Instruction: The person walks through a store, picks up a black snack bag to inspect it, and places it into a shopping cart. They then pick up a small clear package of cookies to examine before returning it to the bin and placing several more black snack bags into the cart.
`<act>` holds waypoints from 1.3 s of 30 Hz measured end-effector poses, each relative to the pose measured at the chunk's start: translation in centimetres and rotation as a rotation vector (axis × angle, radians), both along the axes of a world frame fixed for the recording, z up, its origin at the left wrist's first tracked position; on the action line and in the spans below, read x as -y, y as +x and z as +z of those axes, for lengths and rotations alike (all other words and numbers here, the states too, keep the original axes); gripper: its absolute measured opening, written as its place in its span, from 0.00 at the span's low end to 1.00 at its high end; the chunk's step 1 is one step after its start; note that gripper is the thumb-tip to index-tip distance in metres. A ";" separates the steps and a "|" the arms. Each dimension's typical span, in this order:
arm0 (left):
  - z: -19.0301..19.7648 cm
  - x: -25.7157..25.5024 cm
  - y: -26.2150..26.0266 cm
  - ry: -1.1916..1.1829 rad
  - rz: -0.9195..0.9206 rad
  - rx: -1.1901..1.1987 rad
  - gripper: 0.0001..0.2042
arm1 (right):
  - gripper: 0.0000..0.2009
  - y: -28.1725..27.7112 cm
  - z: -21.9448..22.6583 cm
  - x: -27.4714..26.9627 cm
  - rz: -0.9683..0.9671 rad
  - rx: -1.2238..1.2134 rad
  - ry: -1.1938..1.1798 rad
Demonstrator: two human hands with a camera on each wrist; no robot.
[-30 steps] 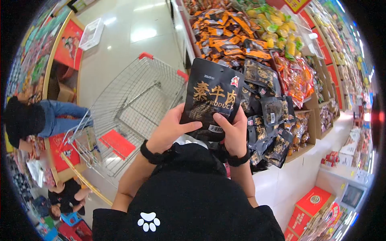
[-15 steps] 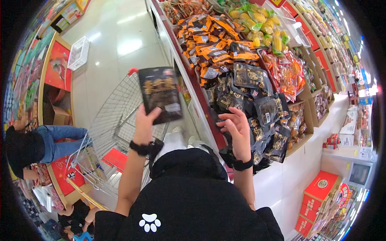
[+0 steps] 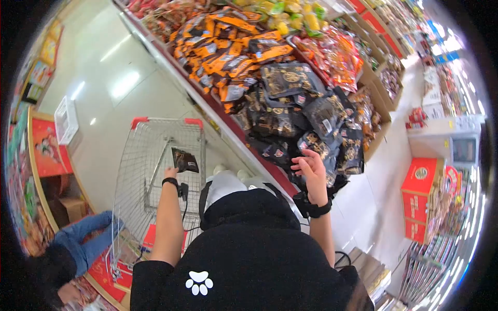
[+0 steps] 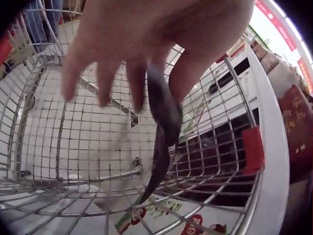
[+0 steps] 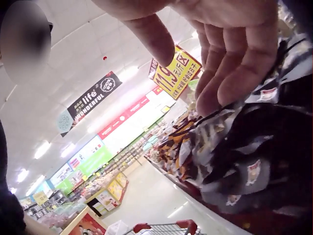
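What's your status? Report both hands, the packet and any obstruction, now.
Left hand pinching the black packet. Packet hanging above the shopping cart floor, not released. Right hand holding nothing, near the packet pile. No obstruction seen below.

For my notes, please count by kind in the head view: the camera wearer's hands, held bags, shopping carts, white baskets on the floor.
Hands: 2
Held black bag: 1
Shopping cart: 1
White basket: 1
Total: 5

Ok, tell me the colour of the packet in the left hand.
The packet is mostly black; it shows best in the head view.
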State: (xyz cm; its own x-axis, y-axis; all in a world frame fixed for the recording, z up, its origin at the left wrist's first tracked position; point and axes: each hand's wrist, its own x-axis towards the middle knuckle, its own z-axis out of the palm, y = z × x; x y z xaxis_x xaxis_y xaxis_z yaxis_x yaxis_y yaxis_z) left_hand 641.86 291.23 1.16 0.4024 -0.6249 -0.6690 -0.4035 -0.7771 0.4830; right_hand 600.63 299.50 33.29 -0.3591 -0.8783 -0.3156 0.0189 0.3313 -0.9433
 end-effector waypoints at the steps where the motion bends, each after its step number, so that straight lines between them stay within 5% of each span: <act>1: -0.1 0.7 -1.0 -0.002 -0.024 -0.011 0.19 | 0.14 -0.3 -0.1 -0.4 -0.038 -0.019 0.009; 6: 6.4 3.1 -4.9 -0.050 -0.020 0.186 0.20 | 0.13 -2.6 -2.2 -2.0 -0.179 -0.175 -0.047; 8: 10.3 2.8 -9.3 -0.619 0.044 0.045 0.11 | 0.17 -3.5 -3.3 -2.1 -0.202 -0.748 0.077; 9: 12.9 2.5 -11.0 -0.660 -0.052 -0.107 0.13 | 0.22 -3.4 -3.7 -1.9 -0.208 -1.017 0.073; 13: 23.2 0.6 -18.8 -0.637 -0.369 -0.623 0.11 | 0.39 -3.2 -5.4 -0.3 -0.214 -1.158 0.086; 15: 26.1 -0.2 -21.7 -0.551 -0.556 -0.753 0.10 | 0.44 -3.8 -5.8 0.5 -0.334 -1.088 0.134; 16: 27.2 -0.5 -23.1 -0.495 -0.630 -0.821 0.10 | 0.44 -4.9 -6.3 0.6 -0.417 -0.998 -0.025; 18: 28.0 -1.0 -25.2 -0.464 -0.711 -0.886 0.10 | 0.41 -6.3 -6.8 0.6 -0.580 -0.527 0.127; 19: 28.2 -1.3 -26.0 -0.426 -0.789 -0.953 0.11 | 0.41 -6.6 -7.0 0.5 -0.584 -0.523 0.125; 21: 28.4 -1.6 -27.7 -0.428 -0.833 -0.926 0.12 | 0.33 -7.0 -7.0 0.3 -0.597 -0.041 0.028; 24: 28.2 -1.9 -29.5 -0.490 -0.907 -0.892 0.17 | 0.28 -7.2 -5.3 -0.5 -0.594 0.162 -0.112; 33: 28.1 -4.2 -31.0 -0.585 -0.717 -0.901 0.27 | 0.05 -4.6 1.6 -6.3 -0.594 0.241 -0.352; 39: 29.8 -5.0 -29.1 -0.287 -0.644 -0.986 0.12 | 0.04 -0.7 3.2 -6.0 -0.420 0.317 -0.612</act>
State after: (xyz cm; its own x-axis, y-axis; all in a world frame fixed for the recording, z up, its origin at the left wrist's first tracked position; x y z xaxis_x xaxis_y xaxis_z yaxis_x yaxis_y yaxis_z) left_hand 612.78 296.24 30.98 -0.6412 -0.6989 -0.3169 -0.0383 -0.3833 0.9228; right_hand 599.95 305.46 36.54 -0.6716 -0.7400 0.0353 0.3244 -0.3365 -0.8841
